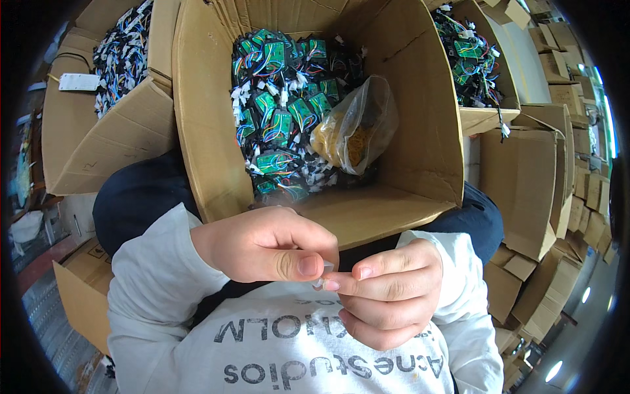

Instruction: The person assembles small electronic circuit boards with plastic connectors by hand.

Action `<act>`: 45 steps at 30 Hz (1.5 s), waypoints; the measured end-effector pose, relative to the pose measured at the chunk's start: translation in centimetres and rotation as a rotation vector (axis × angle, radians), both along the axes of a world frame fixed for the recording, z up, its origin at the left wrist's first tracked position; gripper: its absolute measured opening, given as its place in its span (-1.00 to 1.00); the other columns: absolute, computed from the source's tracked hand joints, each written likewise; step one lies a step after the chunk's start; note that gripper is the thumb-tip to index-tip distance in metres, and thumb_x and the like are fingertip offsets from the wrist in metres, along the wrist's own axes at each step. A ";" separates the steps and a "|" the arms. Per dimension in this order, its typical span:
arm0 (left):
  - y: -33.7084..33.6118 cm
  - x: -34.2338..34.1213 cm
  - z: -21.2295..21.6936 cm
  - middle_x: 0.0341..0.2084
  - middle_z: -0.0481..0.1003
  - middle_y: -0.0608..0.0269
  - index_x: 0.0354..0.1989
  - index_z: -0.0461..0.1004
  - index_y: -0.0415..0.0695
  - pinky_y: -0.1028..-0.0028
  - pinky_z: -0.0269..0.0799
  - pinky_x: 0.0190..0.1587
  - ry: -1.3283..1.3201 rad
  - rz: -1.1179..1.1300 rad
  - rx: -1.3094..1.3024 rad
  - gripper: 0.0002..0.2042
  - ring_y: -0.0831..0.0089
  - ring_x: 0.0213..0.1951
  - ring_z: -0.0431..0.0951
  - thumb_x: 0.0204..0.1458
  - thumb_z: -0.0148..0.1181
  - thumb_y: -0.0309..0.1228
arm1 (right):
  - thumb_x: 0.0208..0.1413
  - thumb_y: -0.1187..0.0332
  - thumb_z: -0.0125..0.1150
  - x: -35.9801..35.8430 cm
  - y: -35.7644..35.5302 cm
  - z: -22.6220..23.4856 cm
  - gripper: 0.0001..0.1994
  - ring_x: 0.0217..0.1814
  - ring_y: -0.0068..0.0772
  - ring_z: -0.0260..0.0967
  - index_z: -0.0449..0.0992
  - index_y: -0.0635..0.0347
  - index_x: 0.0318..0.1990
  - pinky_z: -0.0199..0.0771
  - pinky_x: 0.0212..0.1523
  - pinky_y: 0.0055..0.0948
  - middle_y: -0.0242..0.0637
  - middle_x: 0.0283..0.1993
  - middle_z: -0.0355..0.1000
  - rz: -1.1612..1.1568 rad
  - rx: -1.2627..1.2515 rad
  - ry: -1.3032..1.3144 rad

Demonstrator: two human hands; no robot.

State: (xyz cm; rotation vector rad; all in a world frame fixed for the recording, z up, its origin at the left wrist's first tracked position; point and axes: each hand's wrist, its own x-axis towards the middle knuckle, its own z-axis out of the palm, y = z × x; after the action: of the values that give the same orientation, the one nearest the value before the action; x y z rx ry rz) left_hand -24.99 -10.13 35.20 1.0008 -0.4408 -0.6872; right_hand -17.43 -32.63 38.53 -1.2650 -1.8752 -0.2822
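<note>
Over my lap, my left hand (272, 246) pinches a small translucent white piece (327, 267) between thumb and bent forefinger. My right hand (394, 292) meets it from the other side, thumb and forefinger tips at the piece's lower end, the other fingers curled. Its exact kind is too small to make out, and the fingers cover part of it. Just beyond my hands stands an open cardboard box (367, 213). Inside lie many green circuit boards (279, 128) with coloured wires and white connectors. On them rests a clear plastic bag (377, 108) of yellow rubber bands (351, 141).
At the left, another carton (111, 141) holds a heap of wired connectors (125, 56), with a white flat case (79, 82) on its edge. A third box (489, 120) of wired boards stands at the right. More cartons (518, 184) stack up beyond it.
</note>
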 end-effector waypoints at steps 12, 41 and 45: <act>0.0 0.0 0.5 -0.57 0.42 0.37 -0.30 0.50 -0.30 0.53 0.20 -0.46 0.218 -0.141 -0.067 -0.40 0.60 -0.52 0.31 0.21 -0.02 0.14 | -0.01 0.48 0.14 -0.3 0.2 -0.5 -0.96 -0.06 -0.43 0.57 0.46 0.08 -0.43 0.51 0.19 -0.37 -0.46 -0.31 0.50 -0.066 0.081 -0.178; 0.0 -0.1 -0.4 -0.44 0.53 0.19 -0.18 0.50 -0.28 0.48 0.38 -0.30 -0.213 0.106 -0.018 -0.59 0.44 -0.38 0.52 0.24 0.10 -0.08 | -0.04 0.50 0.18 -1.3 0.8 -1.3 -1.00 -0.12 -0.21 0.57 0.49 0.18 -0.43 0.54 0.15 -0.21 -0.23 -0.38 0.50 0.026 0.097 0.158; 0.1 -0.1 -0.4 -0.46 0.54 0.16 -0.19 0.51 -0.28 0.47 0.39 -0.32 -0.235 0.109 -0.011 -0.61 0.39 -0.40 0.53 0.23 0.13 -0.11 | -0.03 0.49 0.18 -1.3 0.7 -1.2 -0.99 -0.07 -0.19 0.56 0.49 0.19 -0.44 0.54 0.16 -0.20 -0.23 -0.39 0.50 0.038 0.070 0.193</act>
State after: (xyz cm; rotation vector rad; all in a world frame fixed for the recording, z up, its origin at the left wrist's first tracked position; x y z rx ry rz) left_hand -25.09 -10.03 34.78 1.0921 -0.5896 -0.4705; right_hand -18.70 -31.93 37.37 -1.1653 -1.7087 -0.1968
